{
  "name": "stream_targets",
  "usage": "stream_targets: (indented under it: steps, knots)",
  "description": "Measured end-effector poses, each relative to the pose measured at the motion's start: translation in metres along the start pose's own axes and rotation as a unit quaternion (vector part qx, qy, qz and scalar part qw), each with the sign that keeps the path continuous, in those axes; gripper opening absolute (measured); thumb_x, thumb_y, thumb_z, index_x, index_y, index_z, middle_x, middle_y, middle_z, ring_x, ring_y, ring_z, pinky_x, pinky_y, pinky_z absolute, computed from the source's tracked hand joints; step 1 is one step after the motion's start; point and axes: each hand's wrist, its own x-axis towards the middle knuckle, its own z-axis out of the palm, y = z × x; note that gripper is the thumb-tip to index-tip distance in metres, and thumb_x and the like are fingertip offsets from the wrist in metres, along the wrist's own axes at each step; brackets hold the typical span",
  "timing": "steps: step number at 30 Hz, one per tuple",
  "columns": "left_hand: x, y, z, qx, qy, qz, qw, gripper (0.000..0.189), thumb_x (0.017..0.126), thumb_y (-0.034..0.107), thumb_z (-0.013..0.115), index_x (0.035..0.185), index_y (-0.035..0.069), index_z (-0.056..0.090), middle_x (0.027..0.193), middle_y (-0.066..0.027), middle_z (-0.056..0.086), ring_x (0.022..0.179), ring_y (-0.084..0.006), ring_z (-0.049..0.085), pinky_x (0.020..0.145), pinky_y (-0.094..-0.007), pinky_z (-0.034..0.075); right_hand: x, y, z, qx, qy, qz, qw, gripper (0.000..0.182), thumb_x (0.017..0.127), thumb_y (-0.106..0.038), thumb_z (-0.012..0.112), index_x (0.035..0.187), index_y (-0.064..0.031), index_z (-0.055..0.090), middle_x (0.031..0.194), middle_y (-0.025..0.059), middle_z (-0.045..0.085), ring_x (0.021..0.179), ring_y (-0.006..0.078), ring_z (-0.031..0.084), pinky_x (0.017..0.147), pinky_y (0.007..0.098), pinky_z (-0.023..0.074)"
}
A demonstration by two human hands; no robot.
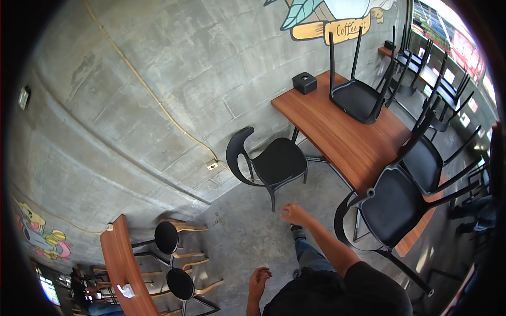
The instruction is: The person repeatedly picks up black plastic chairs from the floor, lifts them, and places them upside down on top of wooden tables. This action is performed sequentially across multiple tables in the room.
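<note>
My right hand (pixel 294 213) is stretched forward over the floor, its fingers loosely bent with nothing in them. Just beyond it a black chair (pixel 280 161) stands upright on its legs beside the wall; hand and chair look apart. Lower in the view, my left hand (pixel 259 277) hangs near my body, empty, with fingers half curled. A wooden table (pixel 316 122) extends from the wall on the right. Black chairs rest upside down on it: one near the wall (pixel 357 100), another at the near end (pixel 393 205), with a further chair (pixel 423 162) behind that.
A black box (pixel 304 83) sits on the table against the block wall (pixel 178 79). A cable (pixel 158 100) runs down to a wall socket (pixel 212 164). Round black stools (pixel 166 237) stand by a second wooden table (pixel 128 260) at left. Another person (pixel 85 292) sits at far lower left.
</note>
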Motion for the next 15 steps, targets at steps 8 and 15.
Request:
stream_targets:
  steps: [8,15]
  knots:
    - [0.071,0.064,-0.001,0.035,0.032,-0.008,0.999,0.02,0.101,0.011,0.057,0.117,-0.001,0.061,0.098,-0.0095,0.069,0.093,-0.0186,0.068,0.085,-0.0321,0.054,0.157,-0.005,0.008,-0.294,-0.019,0.051,0.954,0.08,0.088,-0.027,0.067,0.157,-0.011,0.03,0.164,0.0103,0.027,0.147,0.0389,0.031,0.109,0.055,0.0418]
    - [0.121,0.091,0.003,0.03,0.048,0.021,0.998,0.02,0.102,0.013,0.056,0.116,0.0,0.061,0.097,-0.0091,0.069,0.092,-0.0188,0.068,0.084,-0.0326,0.055,0.163,0.018,0.015,-0.334,-0.104,0.094,0.932,0.079,0.089,-0.021,0.063,0.159,-0.0139,0.026,0.165,0.0078,0.024,0.153,0.0369,0.02,0.11,0.058,0.0407]
